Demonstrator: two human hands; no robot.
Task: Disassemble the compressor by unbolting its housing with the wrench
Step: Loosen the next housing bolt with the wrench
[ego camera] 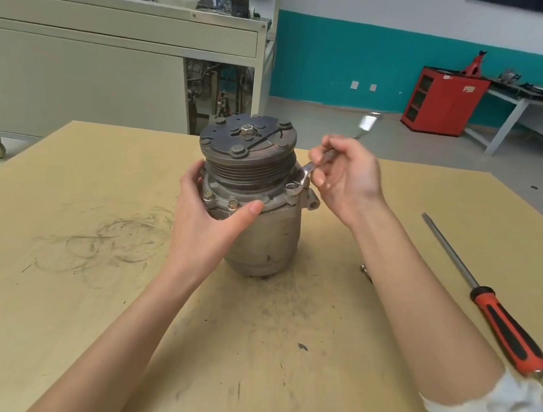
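A grey metal compressor (266, 236) stands upright in the middle of the wooden table (46, 280), its dark pulley plate on top. My left hand (206, 221) grips the housing from the left, thumb lying across the bolted flange. Two bolt heads (221, 199) show on the flange just above that thumb. My right hand (343, 177) holds a shiny wrench (305, 175) by its shaft. The wrench's ring end sits over a bolt on the right side of the flange, and its other end sticks up blurred behind my hand.
A long screwdriver (492, 304) with a red and black handle lies on the table at the right. A small loose metal part (363, 269) lies beside my right forearm. A grey cabinet cart (109, 63) and a red cabinet (444, 102) stand beyond the table.
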